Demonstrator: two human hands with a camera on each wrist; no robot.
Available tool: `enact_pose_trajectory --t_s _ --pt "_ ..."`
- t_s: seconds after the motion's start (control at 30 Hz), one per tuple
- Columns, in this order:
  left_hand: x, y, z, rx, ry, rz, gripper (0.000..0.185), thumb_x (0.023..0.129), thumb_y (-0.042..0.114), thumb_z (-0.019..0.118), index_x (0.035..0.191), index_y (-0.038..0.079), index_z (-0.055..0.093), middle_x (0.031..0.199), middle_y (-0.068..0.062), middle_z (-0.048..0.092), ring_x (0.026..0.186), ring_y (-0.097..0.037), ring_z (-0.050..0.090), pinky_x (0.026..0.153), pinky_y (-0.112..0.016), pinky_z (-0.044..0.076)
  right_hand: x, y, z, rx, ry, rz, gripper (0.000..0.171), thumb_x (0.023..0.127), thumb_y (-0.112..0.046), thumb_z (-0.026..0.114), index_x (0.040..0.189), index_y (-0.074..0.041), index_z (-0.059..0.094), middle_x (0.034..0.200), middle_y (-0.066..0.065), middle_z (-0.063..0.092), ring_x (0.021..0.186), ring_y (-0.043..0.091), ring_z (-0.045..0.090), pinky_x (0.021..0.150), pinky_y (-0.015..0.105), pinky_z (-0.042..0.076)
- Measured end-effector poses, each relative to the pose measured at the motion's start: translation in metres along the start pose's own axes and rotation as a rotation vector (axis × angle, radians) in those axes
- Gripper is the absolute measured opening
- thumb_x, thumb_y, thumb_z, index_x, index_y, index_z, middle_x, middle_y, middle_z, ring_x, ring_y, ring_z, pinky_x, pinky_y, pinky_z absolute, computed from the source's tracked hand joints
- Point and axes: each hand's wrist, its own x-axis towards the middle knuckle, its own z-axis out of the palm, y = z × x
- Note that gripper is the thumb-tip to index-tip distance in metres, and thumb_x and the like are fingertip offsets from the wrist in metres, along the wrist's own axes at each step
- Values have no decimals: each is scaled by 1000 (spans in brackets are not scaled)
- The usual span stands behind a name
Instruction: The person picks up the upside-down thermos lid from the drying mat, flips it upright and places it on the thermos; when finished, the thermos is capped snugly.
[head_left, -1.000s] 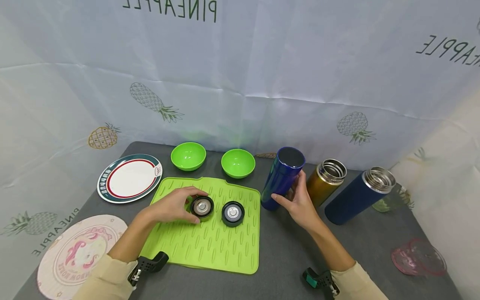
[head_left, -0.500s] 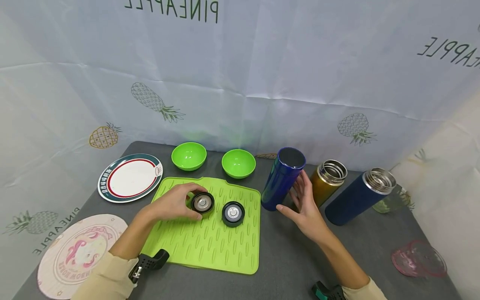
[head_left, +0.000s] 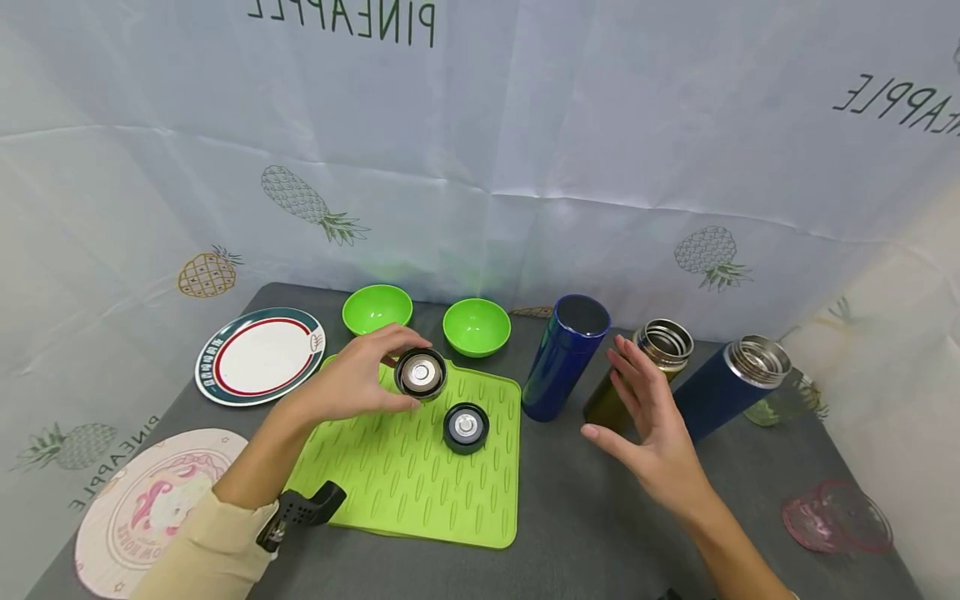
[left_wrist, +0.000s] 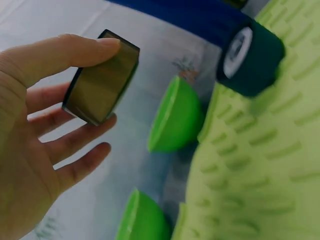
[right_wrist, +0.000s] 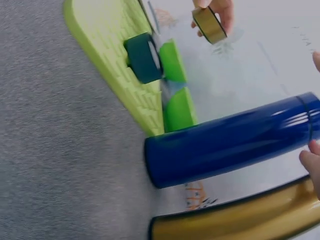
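Observation:
My left hand (head_left: 356, 375) pinches a gold bottle lid (head_left: 420, 373) between thumb and fingers, above the green mat (head_left: 420, 500). The lid's underside faces up. A dark blue lid (head_left: 466, 428) lies underside up on the mat. My right hand (head_left: 660, 442) is off the bottles, fingers spread, in front of the gold bottle (head_left: 611, 404), covering part of it. That bottle's steel mouth is uncovered. Left of it stands a shiny blue bottle (head_left: 558, 362) with a dark top. A matte blue bottle (head_left: 716, 390), its steel mouth uncovered, stands to the right, partly behind my hand.
Two green bowls (head_left: 477, 327) stand behind the mat, the left one partly behind my left hand. A rimmed plate (head_left: 262, 357) and a pink round mat (head_left: 161, 508) lie at the left. A pink clear cup (head_left: 836, 517) lies at the right.
My right hand has let go of the shiny blue bottle and moved right, toward the gold one. My left hand has lifted the gold lid up off the mat.

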Motion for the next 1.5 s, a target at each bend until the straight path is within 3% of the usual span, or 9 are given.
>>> enact_pose_trajectory --t_s 0.23,0.37,0.53,0.67,0.77,1.0,1.3,1.5 --pt "9 27 0 -52 47 112 68 73 22 90 135 19 63 129 5 64 114 -13 62 98 -46 53 5 -7 2 17 43 -126 84 77 27 69 152 7 37 155 20 43 138 12 53 111 20 47" --pt "14 40 4 -89 47 151 71 74 22 89 139 16 62 132 3 64 120 -16 61 102 -48 52 9 -5 12 0 2 -101 76 81 22 69 150 2 44 149 27 46 132 9 59 106 21 51" --pt "20 51 15 -101 32 176 73 75 25 89 141 15 61 133 2 65 120 -16 62 103 -45 53 14 1 29 -11 -75 -35 69 89 12 68 151 -7 46 148 26 47 128 11 63 103 25 54" --pt "24 54 25 -132 24 198 71 75 23 90 139 14 62 128 2 66 114 -14 63 100 -40 55 18 8 43 29 -120 -8 64 93 7 66 151 -9 46 150 17 48 127 18 65 101 32 57" --pt "27 55 32 -148 22 213 69 75 24 90 138 14 63 126 3 67 113 -12 64 100 -40 55 21 13 50 65 -135 -6 59 96 5 63 151 -8 46 150 13 48 125 16 66 99 32 58" --pt "33 57 45 -184 29 236 68 75 22 91 136 12 64 127 1 67 113 -14 65 99 -41 56 24 19 59 155 -150 -10 51 99 5 59 148 -2 47 148 21 46 119 6 66 97 22 57" --pt "36 59 50 -179 55 232 70 74 23 91 138 10 63 130 0 67 115 -15 65 98 -35 56 27 22 60 129 -110 -38 38 96 8 60 134 4 61 144 23 50 112 9 68 94 20 57" --pt "36 57 50 -162 59 251 71 77 24 90 140 11 61 134 -3 65 120 -17 65 99 -34 56 29 22 60 135 -104 -42 39 95 9 62 134 5 61 143 24 51 111 9 68 93 20 58"
